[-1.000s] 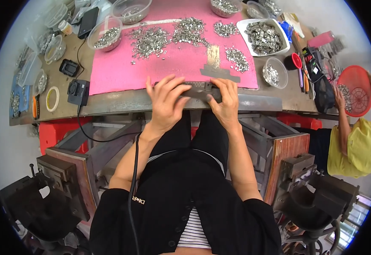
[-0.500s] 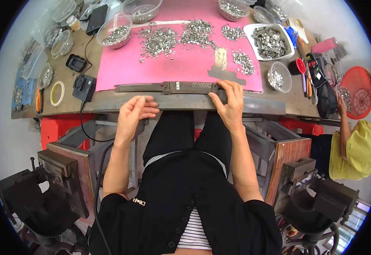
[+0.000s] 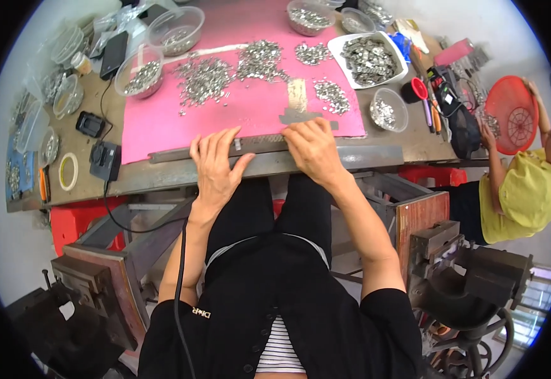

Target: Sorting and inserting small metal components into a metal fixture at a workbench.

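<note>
A long dark metal bar (image 3: 264, 144) with a row of slots lies along the near edge of the pink mat (image 3: 225, 120). A small shiny metal piece (image 3: 237, 144) sits on it close to my left hand (image 3: 217, 169). The fingers of that hand rest over the bar's left part, with the thumb stretched apart on the near side. At the bar's right part, my right hand (image 3: 316, 151) has its fingers curled and closed on it, hiding that end. Just beyond are flat grey strips (image 3: 301, 116) and a tan slotted piece (image 3: 297, 95).
Piles of small metal parts (image 3: 205, 81) lie on the mat. Clear bowls (image 3: 139, 88) and a white tray (image 3: 384, 81) hold more. A black charger (image 3: 105, 160) stands left, its cable hanging down. At right, a co-worker (image 3: 528, 196) holds a red basket (image 3: 511, 117).
My left hand has moved forward and right onto the bar. My right hand has turned palm down, its fingers now curled over the bar. The view has shifted to the right.
</note>
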Demonstrator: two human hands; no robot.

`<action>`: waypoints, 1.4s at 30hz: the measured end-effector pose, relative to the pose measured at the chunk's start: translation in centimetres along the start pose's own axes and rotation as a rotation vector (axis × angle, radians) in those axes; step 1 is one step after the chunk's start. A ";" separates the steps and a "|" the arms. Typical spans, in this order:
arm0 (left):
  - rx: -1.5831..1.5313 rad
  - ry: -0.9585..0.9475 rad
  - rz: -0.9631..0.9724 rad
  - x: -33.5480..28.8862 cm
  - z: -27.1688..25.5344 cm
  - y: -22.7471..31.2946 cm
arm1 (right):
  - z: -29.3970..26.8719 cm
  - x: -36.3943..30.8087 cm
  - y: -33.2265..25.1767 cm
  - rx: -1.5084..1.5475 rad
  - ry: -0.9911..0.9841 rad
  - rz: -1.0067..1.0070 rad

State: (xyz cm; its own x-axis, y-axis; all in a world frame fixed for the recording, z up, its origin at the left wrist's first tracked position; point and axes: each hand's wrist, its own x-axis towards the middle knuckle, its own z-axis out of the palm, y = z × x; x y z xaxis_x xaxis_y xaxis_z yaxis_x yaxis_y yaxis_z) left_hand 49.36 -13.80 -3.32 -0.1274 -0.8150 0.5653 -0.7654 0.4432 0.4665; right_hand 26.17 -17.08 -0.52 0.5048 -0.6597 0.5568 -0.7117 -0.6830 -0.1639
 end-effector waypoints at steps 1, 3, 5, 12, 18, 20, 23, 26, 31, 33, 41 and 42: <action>-0.008 0.005 0.008 0.0 0.0 0.0 | -0.3 0.5 0.4 0.017 -0.049 -0.037; 0.001 0.005 -0.012 0.0 0.1 0.0 | -0.4 0.8 1.1 0.046 -0.098 -0.048; -0.005 0.007 -0.009 0.0 0.1 0.0 | -0.6 1.2 1.5 0.079 -0.148 -0.061; 0.002 -0.031 0.009 0.5 0.6 0.3 | -1.3 1.1 2.0 -0.019 -0.159 -0.246; 0.065 -0.034 -0.014 -0.3 0.2 -0.5 | -1.4 4.5 2.9 0.048 0.038 -0.249; 0.051 -0.042 0.006 -0.3 0.3 -0.5 | -2.4 5.8 5.3 -0.037 0.144 -0.209; 0.057 -0.043 0.001 -0.2 0.4 -0.5 | -4.3 7.8 11.4 -0.164 0.387 -0.100; 0.068 -0.037 0.002 -0.3 0.1 -0.3 | -8.6 8.4 17.4 -0.335 0.487 0.110; 0.045 -0.018 0.019 0.2 0.9 0.1 | -12.2 4.4 24.8 -0.559 0.193 0.493; -0.018 -0.030 -0.047 0.5 0.1 0.5 | -11.6 3.8 23.3 -0.444 0.239 0.444; -0.284 0.083 0.089 4.1 0.9 5.2 | -12.9 -3.4 10.1 0.203 0.464 0.686; -0.309 0.104 0.109 3.7 1.1 4.9 | -12.9 -5.2 11.1 0.369 0.499 0.784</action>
State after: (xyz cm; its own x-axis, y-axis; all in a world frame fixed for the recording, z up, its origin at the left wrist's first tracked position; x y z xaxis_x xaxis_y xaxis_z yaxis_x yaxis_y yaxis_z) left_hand 44.42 -15.10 0.32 -0.1209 -0.7213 0.6820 -0.5217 0.6307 0.5745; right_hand 9.35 -17.20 5.26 -0.3655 -0.8161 0.4477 -0.5171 -0.2219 -0.8267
